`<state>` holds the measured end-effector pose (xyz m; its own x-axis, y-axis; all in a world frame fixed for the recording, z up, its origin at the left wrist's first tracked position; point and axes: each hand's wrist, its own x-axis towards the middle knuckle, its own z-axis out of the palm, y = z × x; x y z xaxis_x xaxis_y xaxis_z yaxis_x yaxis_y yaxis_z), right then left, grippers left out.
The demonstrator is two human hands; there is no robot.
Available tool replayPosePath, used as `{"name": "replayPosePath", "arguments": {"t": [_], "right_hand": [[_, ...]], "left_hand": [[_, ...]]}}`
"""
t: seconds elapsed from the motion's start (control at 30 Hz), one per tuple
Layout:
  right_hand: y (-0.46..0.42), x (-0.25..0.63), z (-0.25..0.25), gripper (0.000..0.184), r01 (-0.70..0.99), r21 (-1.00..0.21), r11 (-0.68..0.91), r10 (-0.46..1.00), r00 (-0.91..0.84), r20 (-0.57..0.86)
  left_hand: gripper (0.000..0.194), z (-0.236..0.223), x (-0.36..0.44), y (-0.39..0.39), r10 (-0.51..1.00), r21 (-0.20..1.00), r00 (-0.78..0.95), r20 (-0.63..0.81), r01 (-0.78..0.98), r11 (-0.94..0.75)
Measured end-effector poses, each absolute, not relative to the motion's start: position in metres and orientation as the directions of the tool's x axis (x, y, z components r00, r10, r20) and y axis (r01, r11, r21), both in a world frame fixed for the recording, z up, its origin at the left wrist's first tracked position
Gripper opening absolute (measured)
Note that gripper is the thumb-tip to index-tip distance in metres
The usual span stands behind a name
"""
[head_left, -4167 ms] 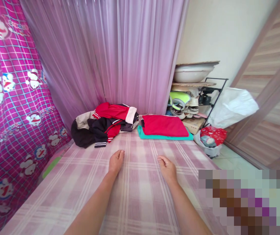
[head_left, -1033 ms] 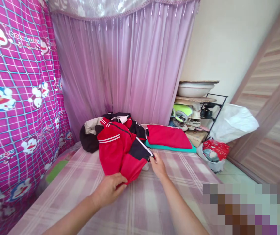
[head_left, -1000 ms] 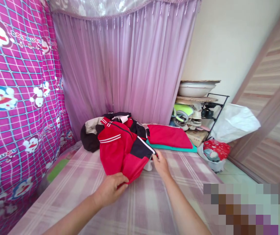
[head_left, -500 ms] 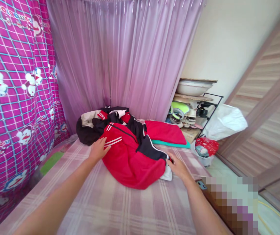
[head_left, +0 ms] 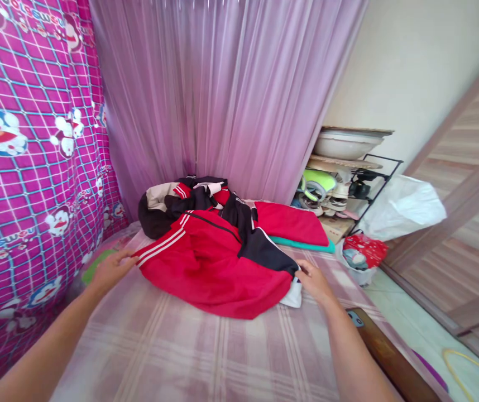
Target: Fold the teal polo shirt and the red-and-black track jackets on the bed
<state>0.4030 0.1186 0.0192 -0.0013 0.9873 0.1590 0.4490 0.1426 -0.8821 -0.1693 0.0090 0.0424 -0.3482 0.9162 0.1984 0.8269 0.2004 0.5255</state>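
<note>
A red jacket (head_left: pixel 214 268) with black panels and white stripes lies spread on the pink plaid bed (head_left: pixel 206 357). My left hand (head_left: pixel 111 268) pinches the striped sleeve end at the jacket's left side. My right hand (head_left: pixel 315 281) grips the jacket's right edge near a white lining. Behind the jacket lies a heap of dark and beige clothes (head_left: pixel 168 204). To its right sits a folded red garment (head_left: pixel 292 223) on a folded teal one (head_left: pixel 306 244).
A lilac curtain (head_left: pixel 231 95) hangs behind the bed, and a magenta cartoon-print cloth (head_left: pixel 25 139) covers the left side. A black rack (head_left: pixel 348 178) with shoes and a basin stands at right, beside a white bag (head_left: pixel 402 204) and a red bag (head_left: pixel 363 249).
The jacket was pulled off the heap toward me and is now spread wider. My left hand moved outward to the left with the sleeve. My right hand stayed at the right edge.
</note>
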Motion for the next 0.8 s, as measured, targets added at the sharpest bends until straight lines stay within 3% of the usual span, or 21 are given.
{"name": "replayPosePath", "arguments": {"t": [0.1, 0.2, 0.33, 0.43, 0.53, 0.6, 0.7, 0.8], "right_hand": [[0.128, 0.402, 0.025, 0.043, 0.371, -0.915, 0.159, 0.985, 0.001, 0.172], [0.141, 0.388, 0.032, 0.038, 0.485, -0.863, 0.138, 0.979, 0.065, 0.193], [0.152, 0.361, 0.038, 0.028, 0.667, -0.738, 0.102, 0.986, 0.031, 0.164], [0.145, 0.354, 0.044, 0.017, 0.619, -0.776, 0.12, 0.99, -0.018, 0.139], [0.125, 0.367, 0.059, 0.02, 0.459, -0.885, 0.08, 0.995, -0.087, 0.044], [0.106, 0.383, 0.072, 0.023, 0.394, -0.919, 0.033, 0.961, -0.265, -0.079], [0.084, 0.407, 0.089, 0.024, 0.482, -0.876, -0.029, 0.794, -0.521, -0.314], [0.081, 0.414, 0.098, 0.027, 0.53, -0.848, -0.018, 0.788, -0.514, -0.339]], "left_hand": [[0.052, 0.029, -0.2, -0.011, 0.943, 0.561, -0.305, 0.131, 0.807, 0.183], [0.059, 0.03, -0.194, -0.01, 0.942, 0.547, -0.324, 0.084, 0.806, 0.228], [0.067, 0.047, -0.149, 0.014, 0.952, 0.49, -0.303, 0.038, 0.836, 0.247], [0.069, 0.051, -0.122, 0.028, 0.958, 0.389, -0.288, -0.017, 0.88, 0.271], [0.07, 0.042, -0.115, 0.032, 0.961, 0.261, -0.274, -0.035, 0.926, 0.274], [0.065, 0.032, -0.121, 0.029, 0.969, 0.226, -0.246, -0.007, 0.944, 0.241], [0.053, 0.022, -0.131, 0.023, 0.975, 0.22, -0.219, 0.027, 0.953, 0.208], [0.037, 0.02, -0.136, 0.019, 0.978, 0.188, -0.208, -0.011, 0.96, 0.207]]}}
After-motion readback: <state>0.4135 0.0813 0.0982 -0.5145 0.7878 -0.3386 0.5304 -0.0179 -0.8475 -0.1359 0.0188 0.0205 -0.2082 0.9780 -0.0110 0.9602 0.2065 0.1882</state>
